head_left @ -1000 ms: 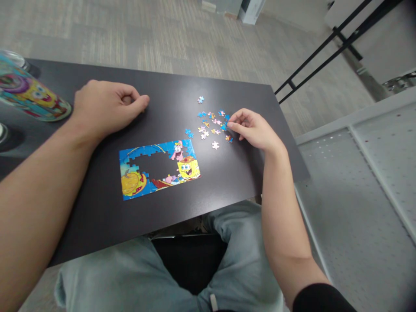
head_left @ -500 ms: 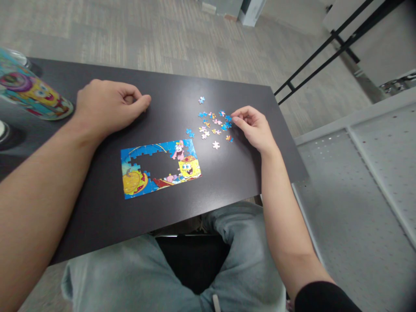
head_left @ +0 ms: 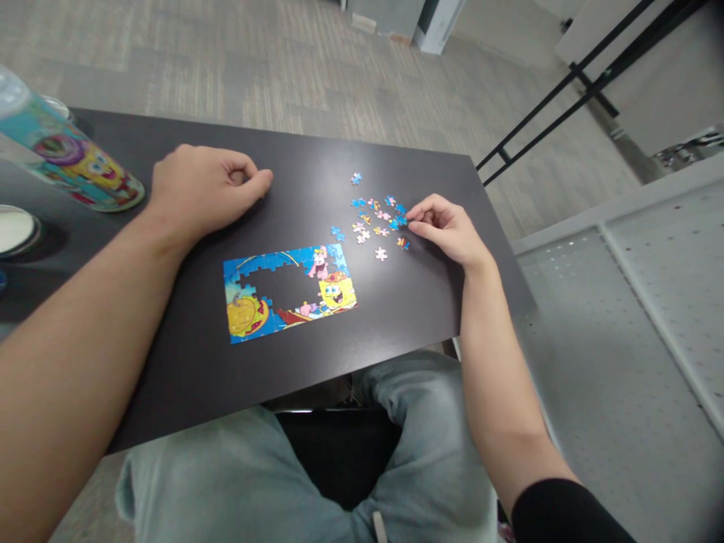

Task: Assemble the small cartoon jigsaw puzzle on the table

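A cartoon jigsaw puzzle [head_left: 291,323], its border joined around a gap in the middle, lies on the dark table [head_left: 317,369]. Several loose jigsaw pieces [head_left: 363,236] are scattered beyond its right end. My right hand [head_left: 444,226] is at the right side of these, thumb and forefinger pinched at the edge of a blue jigsaw piece [head_left: 401,221]. Whether that piece is lifted, I cannot tell. Past the puzzle's upper left corner, my left hand [head_left: 207,185] rests on the table with its fingers curled in, and nothing shows in it.
A tall cylindrical can [head_left: 84,162] with cartoon print stands at the left, near my left wrist. A round white-topped container [head_left: 16,230] is closer to me. The table's right edge borders a pale perforated panel [head_left: 622,339], and black metal bars [head_left: 543,105] stand beyond.
The view has shifted slightly, so the table things appear further right. My right fingertips have moved a little toward me, from one blue piece to another in the cluster. My left hand stays put.
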### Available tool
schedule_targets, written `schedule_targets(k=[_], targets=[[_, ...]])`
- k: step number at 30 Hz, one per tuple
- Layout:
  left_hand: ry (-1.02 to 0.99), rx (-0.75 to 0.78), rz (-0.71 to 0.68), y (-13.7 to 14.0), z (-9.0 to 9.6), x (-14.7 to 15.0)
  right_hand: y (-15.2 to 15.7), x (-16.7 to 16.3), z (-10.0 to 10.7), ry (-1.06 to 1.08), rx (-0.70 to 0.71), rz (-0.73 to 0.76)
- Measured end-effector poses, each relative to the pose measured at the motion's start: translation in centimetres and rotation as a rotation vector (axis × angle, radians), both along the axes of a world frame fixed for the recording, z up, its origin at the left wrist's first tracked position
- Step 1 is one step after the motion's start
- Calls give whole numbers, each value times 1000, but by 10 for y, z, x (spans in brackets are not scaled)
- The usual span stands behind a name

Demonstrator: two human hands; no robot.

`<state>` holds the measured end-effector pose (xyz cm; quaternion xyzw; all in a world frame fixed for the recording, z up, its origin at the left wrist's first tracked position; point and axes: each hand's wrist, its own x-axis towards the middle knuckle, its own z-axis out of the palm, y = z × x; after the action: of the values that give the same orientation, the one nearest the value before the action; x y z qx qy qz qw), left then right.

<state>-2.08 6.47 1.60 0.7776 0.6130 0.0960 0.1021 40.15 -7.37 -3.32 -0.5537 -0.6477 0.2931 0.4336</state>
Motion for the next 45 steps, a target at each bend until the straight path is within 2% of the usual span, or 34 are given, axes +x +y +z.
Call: schedule_targets(k=[5,11,14,18,29,39,45], targets=[[-24,-13,6,-1,1,1,-14,7,13,-126,-28,116],[-36,-44,-4,-3,3,1,-20,1,15,-165,-50,102],[-15,-36,0,-2,4,1,-16,-1,10,-139,-12,50],[2,-31,1,-2,4,2,-6,-8,2,-77,24,-97],[-6,-42,0,-3,5,3,12,-7,-11,-338,206,-189],[-50,-49,-18,-2,3,2,18,-7,-16,-393,135,-199],[-60,-46,-72,0,3,3,13,-13,-5,-616,18,-189]])
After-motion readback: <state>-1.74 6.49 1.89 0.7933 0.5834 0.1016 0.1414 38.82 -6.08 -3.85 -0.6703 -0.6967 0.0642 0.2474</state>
